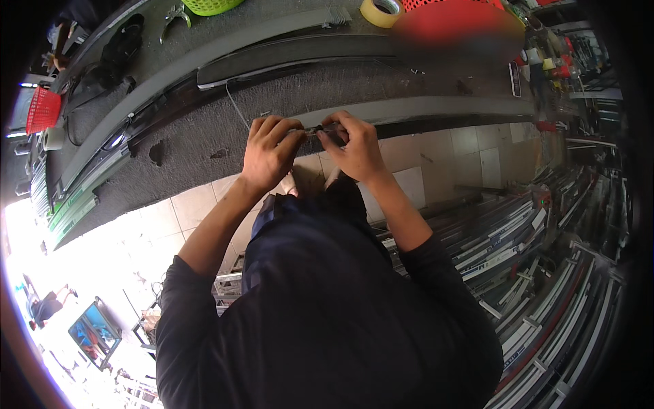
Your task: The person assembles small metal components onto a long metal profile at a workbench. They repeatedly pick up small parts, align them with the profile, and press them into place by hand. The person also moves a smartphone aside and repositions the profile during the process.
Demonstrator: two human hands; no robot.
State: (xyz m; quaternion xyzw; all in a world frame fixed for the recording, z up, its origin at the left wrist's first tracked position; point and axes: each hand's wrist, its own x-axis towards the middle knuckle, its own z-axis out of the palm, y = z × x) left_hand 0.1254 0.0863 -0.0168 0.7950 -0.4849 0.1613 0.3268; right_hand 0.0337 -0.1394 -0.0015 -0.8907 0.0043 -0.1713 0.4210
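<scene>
Evidently too small to read, the blue-and-white labels [492,248] on long profiles [538,320] racked at right. Bench [180,146] topped with rough, worn dark-grey covering; pale tiled floor [409,184] below, glare lower left. Left hand [272,151] and right hand [355,144] both pinching a small dark part [314,129] between fingertips, above the bench's near edge. Grey strip [436,108] just beyond the hands. Farther back: pliers [175,20], lime-green basket [211,5], yellow tape roll [381,12]. Red basket [43,110] far left.

Both hands [267,151] [361,153] pinch a tiny object [312,130] (its kind unclear) near the grey bench [187,144].
</scene>
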